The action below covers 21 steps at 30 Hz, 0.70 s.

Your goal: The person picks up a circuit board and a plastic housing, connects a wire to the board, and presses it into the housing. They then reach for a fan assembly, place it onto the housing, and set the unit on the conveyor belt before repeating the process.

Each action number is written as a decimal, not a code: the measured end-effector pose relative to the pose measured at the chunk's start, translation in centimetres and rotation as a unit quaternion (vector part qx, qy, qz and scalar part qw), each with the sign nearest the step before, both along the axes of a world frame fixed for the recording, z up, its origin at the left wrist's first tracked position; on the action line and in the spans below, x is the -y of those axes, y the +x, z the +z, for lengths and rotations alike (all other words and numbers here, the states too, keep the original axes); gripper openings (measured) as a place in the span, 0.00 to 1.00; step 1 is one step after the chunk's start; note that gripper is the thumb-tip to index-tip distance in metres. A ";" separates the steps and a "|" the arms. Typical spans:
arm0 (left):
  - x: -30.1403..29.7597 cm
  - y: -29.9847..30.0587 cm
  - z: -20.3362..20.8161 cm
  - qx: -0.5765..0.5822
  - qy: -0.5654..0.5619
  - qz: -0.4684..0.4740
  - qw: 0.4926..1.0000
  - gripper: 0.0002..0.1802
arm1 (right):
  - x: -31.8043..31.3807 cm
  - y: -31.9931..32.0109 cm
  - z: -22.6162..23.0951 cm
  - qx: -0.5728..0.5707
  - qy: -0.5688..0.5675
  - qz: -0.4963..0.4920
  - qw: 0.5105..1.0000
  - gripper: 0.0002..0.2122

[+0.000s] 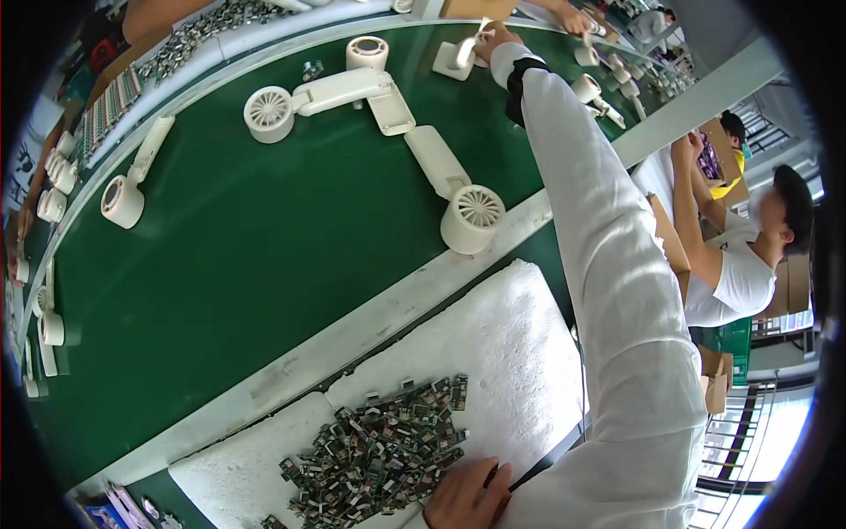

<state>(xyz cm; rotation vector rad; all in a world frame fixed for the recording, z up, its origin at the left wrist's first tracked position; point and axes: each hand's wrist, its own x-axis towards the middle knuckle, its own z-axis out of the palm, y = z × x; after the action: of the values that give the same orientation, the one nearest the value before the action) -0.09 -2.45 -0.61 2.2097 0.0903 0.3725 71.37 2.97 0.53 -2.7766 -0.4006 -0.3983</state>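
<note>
Reaching up between twelve and one o'clock, the right hand (499, 40) meets a white handheld-fan piece (449, 63) on the green conveyor belt (264, 212); its fingers are curled (too small there to tell whether they pinch). At six, the left hand (463, 498) rests, fingers slightly parted, beside heaped circuit boards (379, 450) on white foam (507, 353). A jointed white fan (268, 115) lies between ten and eleven.
</note>
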 end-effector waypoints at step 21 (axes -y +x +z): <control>-1.2 1.8 0.6 0.100 -0.154 0.015 0.983 0.18 | 11.9 -35.5 17.7 -0.039 0.057 0.342 0.937 0.25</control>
<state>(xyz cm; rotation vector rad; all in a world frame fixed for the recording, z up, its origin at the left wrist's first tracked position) 1.74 -1.21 -0.01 1.8567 0.0679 0.5575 35.82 -8.90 18.19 -2.3291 -1.2203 -0.1299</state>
